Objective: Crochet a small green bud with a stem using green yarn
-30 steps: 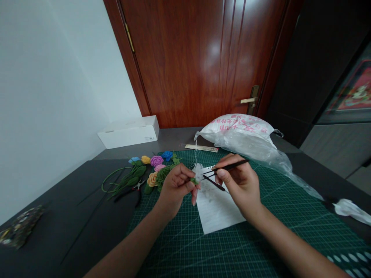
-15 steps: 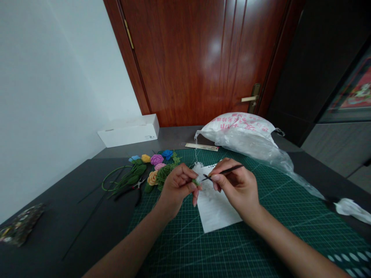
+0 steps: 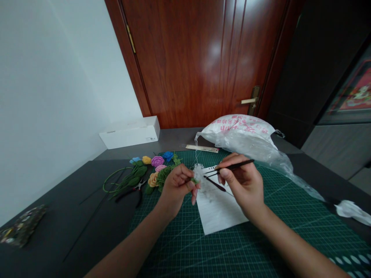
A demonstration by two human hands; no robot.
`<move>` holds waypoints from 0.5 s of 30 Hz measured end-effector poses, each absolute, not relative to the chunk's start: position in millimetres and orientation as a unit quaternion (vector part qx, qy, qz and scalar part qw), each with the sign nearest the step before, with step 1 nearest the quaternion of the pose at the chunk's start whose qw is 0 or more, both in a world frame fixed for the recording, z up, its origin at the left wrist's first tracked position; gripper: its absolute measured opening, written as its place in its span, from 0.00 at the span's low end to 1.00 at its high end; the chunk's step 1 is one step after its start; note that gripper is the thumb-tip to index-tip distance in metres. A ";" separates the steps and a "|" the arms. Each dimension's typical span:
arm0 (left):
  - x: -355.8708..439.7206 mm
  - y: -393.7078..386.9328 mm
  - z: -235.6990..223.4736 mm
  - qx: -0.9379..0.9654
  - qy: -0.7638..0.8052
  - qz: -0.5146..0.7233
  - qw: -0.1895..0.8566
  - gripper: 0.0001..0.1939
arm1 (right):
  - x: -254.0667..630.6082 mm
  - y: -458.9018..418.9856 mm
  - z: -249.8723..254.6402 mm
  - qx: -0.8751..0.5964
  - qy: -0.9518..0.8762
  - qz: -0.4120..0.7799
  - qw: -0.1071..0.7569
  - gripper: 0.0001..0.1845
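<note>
Biggest worry from my end: the fluff point(image 3: 198, 171) is loose and wispy, so a careless poke with the tweezers point(image 3: 237, 165) could tear bits out or jab a fingertip, since the tips sit right beside it. There's also a thin white strand point(image 3: 196, 150) trailing between the bag point(image 3: 237, 125) and the fluff; if it's actually attached (can't tell), a sideways tug might drag the whole thing loose.

Hands: my left point(image 3: 176, 183) is closed in a light fingertip pinch on the green bit point(image 3: 196, 180) under the fluff, holding it above the top of the paper point(image 3: 220, 212). My right point(image 3: 246, 183) is wrapped pen-style around the tweezers, prongs looking slightly apart. Squeeze too hard on the left and I reckon that soft green part could get crushed.
</note>
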State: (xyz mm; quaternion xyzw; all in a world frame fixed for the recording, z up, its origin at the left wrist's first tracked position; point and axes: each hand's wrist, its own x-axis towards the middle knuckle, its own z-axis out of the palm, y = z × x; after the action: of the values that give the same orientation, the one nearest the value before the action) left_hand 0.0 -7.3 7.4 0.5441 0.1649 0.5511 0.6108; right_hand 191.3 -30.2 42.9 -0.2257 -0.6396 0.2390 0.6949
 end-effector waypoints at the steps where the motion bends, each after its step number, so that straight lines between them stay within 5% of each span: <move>1: -0.1 -7.4 7.5 0.545 0.164 0.550 0.611 0.14 | 190.0 -30.5 42.2 -0.225 -0.639 0.247 0.693 0.03; 15: 1.2 -7.9 3.8 0.560 0.156 0.537 0.611 0.12 | 184.8 -30.5 35.4 -0.268 -0.645 0.252 0.670 0.04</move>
State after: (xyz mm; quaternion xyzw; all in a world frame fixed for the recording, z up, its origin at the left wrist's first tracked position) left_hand 1.2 -7.9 3.8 0.5602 0.1565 0.5372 0.6108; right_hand 184.8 -30.5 35.4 -0.2678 -0.6451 0.2522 0.6698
